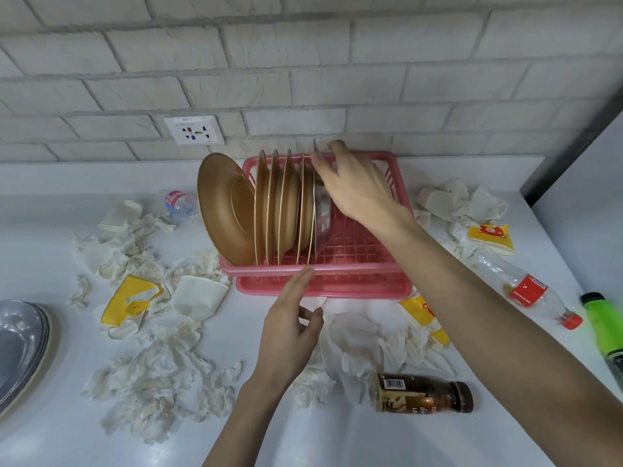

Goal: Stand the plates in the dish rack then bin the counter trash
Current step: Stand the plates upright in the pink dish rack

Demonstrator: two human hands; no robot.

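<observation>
The right hand [354, 187] pinches the top rim of one steel plate [321, 217], thumb on the near side and fingers curled over the far side. The left hand [290, 328] holds nothing; its fingers are straight and its fingertips reach the front rim of the pink dish rack [364, 257]. Whether they touch it I cannot tell.

The steel plate stands on edge in the rack, faces turned left and right, at the right end of a row. Left of the right hand stand the brown plates [269, 210], five as far as the rims can be counted. Four are upright and the leftmost leans outward over the rack's left wall. The row runs left to right.

Round the hands on the surface [337, 439] lie four bottles:
- A brown coffee bottle [424, 392] lies on its side just right of the left hand, cap pointing right.
- A clear red-label bottle [526, 288] lies slantwise beyond the right forearm, cap toward the near right.
- A green bottle [606, 332] is at the right edge.
- A crushed clear bottle [178, 203] is far left of the rack.

Three crushed yellow cups [131, 305] and many crumpled tissues [158, 375] lie on both sides. A stack of steel plates [20, 348] sits far left.
</observation>
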